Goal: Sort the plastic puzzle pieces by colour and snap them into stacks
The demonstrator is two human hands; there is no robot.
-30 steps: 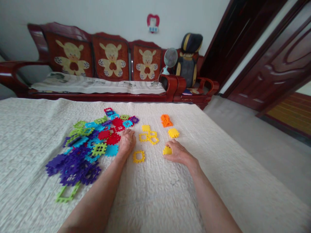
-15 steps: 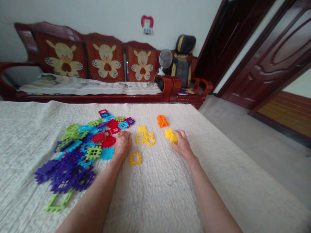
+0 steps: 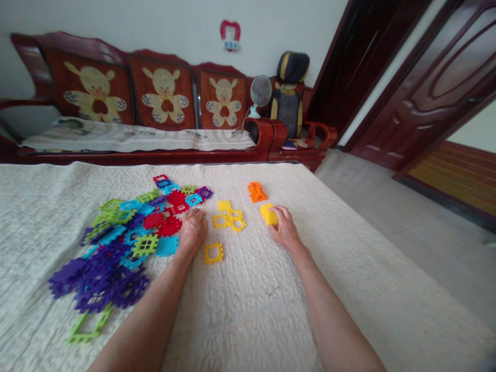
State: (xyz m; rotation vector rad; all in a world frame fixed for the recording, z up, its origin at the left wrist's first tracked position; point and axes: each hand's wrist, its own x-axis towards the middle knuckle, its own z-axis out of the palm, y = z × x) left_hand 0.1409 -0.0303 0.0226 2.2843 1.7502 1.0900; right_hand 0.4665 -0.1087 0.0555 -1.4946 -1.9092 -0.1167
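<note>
My right hand (image 3: 285,228) grips a stack of yellow interlocking plastic pieces (image 3: 268,214) from its right side, down at the cloth. My left hand (image 3: 194,227) rests on the cloth at the right edge of a mixed pile, fingers curled under; whatever they hold, if anything, is hidden. Red pieces (image 3: 169,226) lie just left of it. Between my hands sit several loose yellow pieces (image 3: 220,221), some frames and one solid. A single yellow square frame (image 3: 213,261) lies nearer me. Beyond the yellow stack stands an orange stack (image 3: 257,192).
Purple pieces (image 3: 112,281), green ones (image 3: 145,245) and blue ones (image 3: 168,246) heap up on the left of the quilted cloth (image 3: 248,315). A green frame (image 3: 89,338) lies nearest me. Behind the table are a wooden sofa (image 3: 163,156) and a small fan (image 3: 261,91).
The view has shifted slightly. My right hand has settled the yellow stack into a more upright, tidier shape near the orange stack. The left hand stays beside the pile.
</note>
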